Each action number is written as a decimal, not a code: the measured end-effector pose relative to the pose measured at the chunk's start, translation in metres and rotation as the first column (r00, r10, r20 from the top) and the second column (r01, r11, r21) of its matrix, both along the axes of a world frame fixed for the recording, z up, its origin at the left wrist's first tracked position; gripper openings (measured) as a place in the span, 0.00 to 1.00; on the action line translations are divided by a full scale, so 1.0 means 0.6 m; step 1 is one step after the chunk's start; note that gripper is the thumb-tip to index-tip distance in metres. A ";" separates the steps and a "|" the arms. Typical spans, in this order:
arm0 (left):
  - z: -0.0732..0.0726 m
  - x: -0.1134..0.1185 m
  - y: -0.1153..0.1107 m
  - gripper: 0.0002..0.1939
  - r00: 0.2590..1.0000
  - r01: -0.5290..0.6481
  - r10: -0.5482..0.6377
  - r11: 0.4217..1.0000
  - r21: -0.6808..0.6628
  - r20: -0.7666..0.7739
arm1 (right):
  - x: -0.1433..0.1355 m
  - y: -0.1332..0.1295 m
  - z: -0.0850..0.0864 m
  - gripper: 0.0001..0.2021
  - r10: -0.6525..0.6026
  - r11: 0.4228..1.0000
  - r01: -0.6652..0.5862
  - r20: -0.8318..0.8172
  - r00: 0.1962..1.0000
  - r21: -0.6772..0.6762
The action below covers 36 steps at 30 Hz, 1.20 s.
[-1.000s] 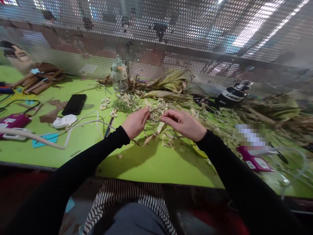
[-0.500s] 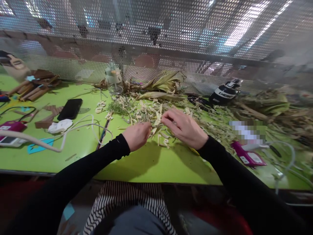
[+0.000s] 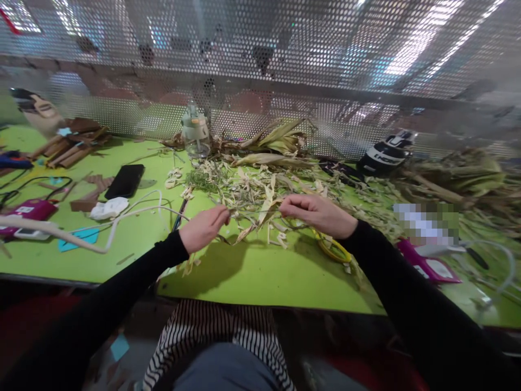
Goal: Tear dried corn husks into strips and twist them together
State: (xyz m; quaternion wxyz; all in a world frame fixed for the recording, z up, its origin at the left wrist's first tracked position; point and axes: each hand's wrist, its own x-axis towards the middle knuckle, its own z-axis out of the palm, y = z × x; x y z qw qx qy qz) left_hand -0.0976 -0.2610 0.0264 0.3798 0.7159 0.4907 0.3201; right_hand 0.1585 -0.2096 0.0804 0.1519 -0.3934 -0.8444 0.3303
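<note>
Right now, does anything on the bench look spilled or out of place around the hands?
Husk scraps are strewn across the green table. A yellow-handled tool lies half buried beside the right hand. A white cable trails toward the left hand.

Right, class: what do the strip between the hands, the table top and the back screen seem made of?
Strip: dried plant husk, seemingly; pale, matte, fibrous.
Table top: smooth green laminate or plastic, perhaps; slight sheen.
Back screen: perforated metal, probably; grey, shiny, regular holes.
</note>
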 end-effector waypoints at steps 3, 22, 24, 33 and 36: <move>0.002 -0.013 0.004 0.13 0.941 -0.009 0.114 0.949 -0.316 0.317 | -0.003 0.007 -0.004 0.19 -0.074 0.996 0.076 -0.052 0.996 0.037; -0.006 0.008 0.012 0.12 0.806 0.002 0.251 0.904 -0.427 0.536 | -0.033 -0.043 -0.029 0.11 -0.313 0.724 0.356 -0.178 0.933 0.591; -0.011 0.019 0.013 0.13 0.844 -0.017 0.217 0.925 -0.379 0.491 | -0.062 -0.056 -0.041 0.14 -0.247 0.885 0.306 -0.205 0.947 0.350; -0.025 0.046 0.009 0.14 0.964 -0.064 0.096 0.989 -0.136 0.248 | -0.110 -0.042 -0.071 0.12 -0.491 0.862 0.197 -0.674 0.552 -0.467; -0.017 0.032 0.003 0.16 0.976 -0.131 0.133 0.991 -0.025 0.170 | -0.090 -0.043 -0.061 0.12 -0.517 0.840 0.187 -0.648 0.560 -0.510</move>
